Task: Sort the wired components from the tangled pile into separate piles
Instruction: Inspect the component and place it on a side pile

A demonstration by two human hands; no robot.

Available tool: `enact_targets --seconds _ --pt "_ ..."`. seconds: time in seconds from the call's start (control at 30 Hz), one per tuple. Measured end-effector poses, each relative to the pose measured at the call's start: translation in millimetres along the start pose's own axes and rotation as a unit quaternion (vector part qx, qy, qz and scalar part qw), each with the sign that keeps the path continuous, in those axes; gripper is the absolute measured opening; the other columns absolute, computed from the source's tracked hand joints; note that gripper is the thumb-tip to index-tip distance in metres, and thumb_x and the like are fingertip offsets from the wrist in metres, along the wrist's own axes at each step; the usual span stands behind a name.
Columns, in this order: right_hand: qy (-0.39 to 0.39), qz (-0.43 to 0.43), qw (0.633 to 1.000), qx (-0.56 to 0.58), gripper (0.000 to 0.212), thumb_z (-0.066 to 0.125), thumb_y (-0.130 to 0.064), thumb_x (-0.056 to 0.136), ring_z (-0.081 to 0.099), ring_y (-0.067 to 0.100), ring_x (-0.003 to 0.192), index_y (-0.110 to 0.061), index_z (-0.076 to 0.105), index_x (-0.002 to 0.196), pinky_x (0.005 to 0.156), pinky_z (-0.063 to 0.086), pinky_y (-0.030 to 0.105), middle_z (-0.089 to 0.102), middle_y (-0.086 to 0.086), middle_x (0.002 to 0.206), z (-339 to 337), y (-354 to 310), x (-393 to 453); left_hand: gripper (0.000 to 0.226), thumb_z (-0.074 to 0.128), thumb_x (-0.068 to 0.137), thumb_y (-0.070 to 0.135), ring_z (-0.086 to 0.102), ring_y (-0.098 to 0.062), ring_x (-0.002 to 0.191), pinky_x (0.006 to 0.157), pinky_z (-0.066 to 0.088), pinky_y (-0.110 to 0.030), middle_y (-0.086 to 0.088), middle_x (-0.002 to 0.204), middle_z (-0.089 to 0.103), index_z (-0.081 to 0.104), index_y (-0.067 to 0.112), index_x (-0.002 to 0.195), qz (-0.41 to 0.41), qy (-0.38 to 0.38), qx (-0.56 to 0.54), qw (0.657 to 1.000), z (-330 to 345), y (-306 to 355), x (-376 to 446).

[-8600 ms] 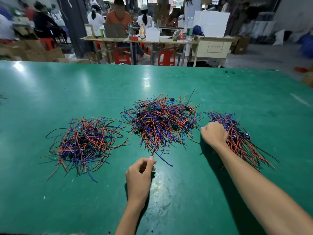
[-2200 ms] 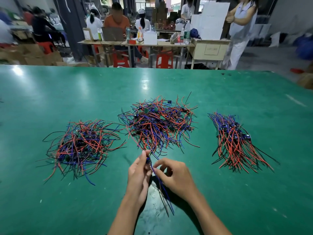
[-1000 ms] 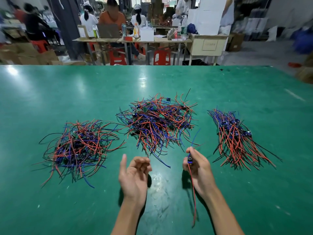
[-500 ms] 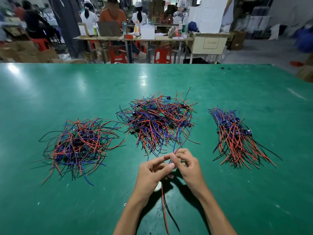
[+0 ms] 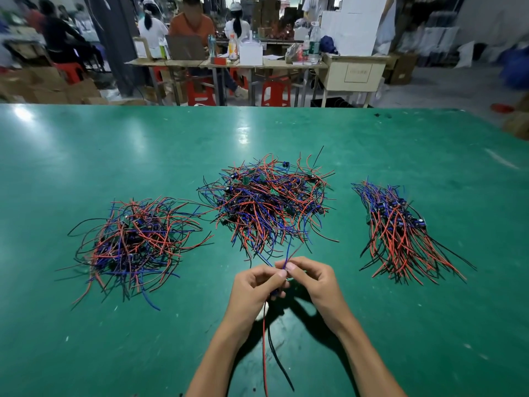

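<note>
Wired components: one piece in both hands, three heaps beyond

Wired components lie in three heaps on the broad green counter (image 5: 114, 144). Biggest is the tangled pile of red, blue and black leads with small green boards (image 5: 269, 202), just beyond the grip. A looser sorted pile of the same colours (image 5: 131, 242) sits well off to the left of the grip, and a combed, roughly parallel sorted bundle (image 5: 398, 230) lies to its right.

Between the hands is a single wired component with a small dark body (image 5: 274, 292), its blue leads rising past the fingertips and its red and black leads trailing down toward the person. The left hand (image 5: 254, 290) pinches it at the upper end; the right hand (image 5: 312, 282) pinches it too, fingertips meeting the left's.

To do this step well, I judge it best to straighten the leads so blue and red-black ends part cleanly, read the type, then lay it aligned on the matching heap.

Half a second earlier the hands were joined likewise, slightly more spread; a second ago the right hand alone held the piece and the left was free.
</note>
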State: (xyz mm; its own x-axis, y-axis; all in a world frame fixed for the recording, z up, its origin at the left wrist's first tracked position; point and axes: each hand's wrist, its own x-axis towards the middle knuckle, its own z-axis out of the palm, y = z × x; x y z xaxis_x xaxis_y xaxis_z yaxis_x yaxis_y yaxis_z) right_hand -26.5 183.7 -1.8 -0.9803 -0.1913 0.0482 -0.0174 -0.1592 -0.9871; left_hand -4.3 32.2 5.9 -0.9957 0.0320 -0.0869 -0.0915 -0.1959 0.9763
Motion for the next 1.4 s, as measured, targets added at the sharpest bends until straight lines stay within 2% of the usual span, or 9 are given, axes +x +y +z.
enact_targets --seconds 0.27,0.4,0.53,0.63,0.83,1.07,1.23,1.33,1.4 --pt "0.010 -0.009 1.000 -0.002 0.019 0.061 -0.005 0.099 0.070 0.022 0.070 -0.007 0.078 0.090 0.064 0.058 0.028 0.076 0.014 0.086 3 -2 -2 0.011 0.068 0.093 0.005 0.059 -0.013 0.056 0.057 0.045 -0.017 -0.011 0.071 0.072 0.072 0.000 0.085 0.004 -0.019 0.024 1.000 -1 0 -1" --pt "0.054 -0.013 0.998 -0.021 0.019 0.065 -0.020 0.095 0.062 0.026 0.067 -0.009 0.077 0.086 0.068 0.056 0.040 0.071 0.004 0.073 2 1 1 0.020 0.071 0.091 0.005 0.058 -0.014 0.053 0.056 0.046 -0.017 -0.013 0.069 0.071 0.071 0.011 0.072 0.010 -0.036 0.048 0.998 -2 -1 -1" --pt "0.104 -0.012 0.994 -0.002 0.024 0.063 -0.030 0.088 0.052 0.007 0.061 -0.014 0.080 0.085 0.059 0.047 0.018 0.066 -0.002 0.069 -3 2 3 0.016 0.073 0.083 0.016 0.059 -0.015 0.053 0.057 0.047 -0.019 -0.012 0.068 0.072 0.069 0.015 0.068 0.007 -0.074 0.073 0.995 -4 4 -5" --pt "0.118 -0.019 0.993 -0.008 0.025 0.063 -0.033 0.088 0.048 0.009 0.062 -0.015 0.080 0.087 0.060 0.043 0.015 0.064 0.005 0.073 -6 6 6 0.025 0.073 0.089 0.005 0.058 -0.014 0.052 0.056 0.046 -0.018 -0.012 0.068 0.071 0.068 0.014 0.067 -0.004 -0.089 0.084 0.992 -5 6 -4" --pt "0.175 -0.002 0.980 0.095 0.020 0.066 -0.024 0.090 0.052 0.005 0.065 -0.015 0.081 0.081 0.063 0.042 0.019 0.064 0.005 0.081 -7 4 10 0.026 0.069 0.092 0.002 0.057 -0.014 0.054 0.058 0.045 -0.019 -0.014 0.069 0.070 0.065 0.012 0.068 -0.021 -0.122 0.104 0.987 -7 11 -5" --pt "0.234 0.023 0.936 0.264 0.036 0.057 -0.014 0.099 0.049 0.003 0.065 -0.018 0.082 0.073 0.064 0.042 0.018 0.071 -0.004 0.083 -16 1 14 0.020 0.070 0.091 0.003 0.055 -0.014 0.054 0.057 0.045 -0.023 -0.011 0.068 0.070 0.066 0.007 0.073 -0.040 -0.144 0.122 0.981 -8 12 -4" --pt "0.159 0.002 0.966 0.203 0.028 0.060 -0.038 0.098 0.056 0.006 0.075 -0.020 0.082 0.097 0.070 0.048 0.017 0.074 0.002 0.099 -17 3 10 0.016 0.069 0.091 0.003 0.056 -0.015 0.055 0.059 0.043 -0.020 -0.011 0.069 0.069 0.067 0.004 0.075 -0.038 -0.086 0.068 0.993 -9 11 -4" --pt "0.059 0.007 0.997 0.053 0.051 0.068 -0.065 0.084 0.058 0.007 0.081 -0.024 0.078 0.113 0.073 0.049 0.017 0.075 0.003 0.106 -14 2 5 0.014 0.068 0.091 0.002 0.054 -0.015 0.054 0.058 0.043 -0.020 -0.011 0.068 0.068 0.068 0.002 0.077 -0.033 -0.064 0.044 0.996 -8 10 -3" --pt "0.019 0.012 1.000 -0.001 0.055 0.075 -0.066 0.077 0.064 0.006 0.082 -0.025 0.078 0.113 0.075 0.050 0.017 0.077 0.004 0.105 -10 2 2 0.011 0.067 0.091 0.000 0.054 -0.015 0.055 0.058 0.043 -0.021 -0.011 0.068 0.068 0.068 -0.001 0.079 -0.030 -0.058 0.038 0.997 -6 9 -2"
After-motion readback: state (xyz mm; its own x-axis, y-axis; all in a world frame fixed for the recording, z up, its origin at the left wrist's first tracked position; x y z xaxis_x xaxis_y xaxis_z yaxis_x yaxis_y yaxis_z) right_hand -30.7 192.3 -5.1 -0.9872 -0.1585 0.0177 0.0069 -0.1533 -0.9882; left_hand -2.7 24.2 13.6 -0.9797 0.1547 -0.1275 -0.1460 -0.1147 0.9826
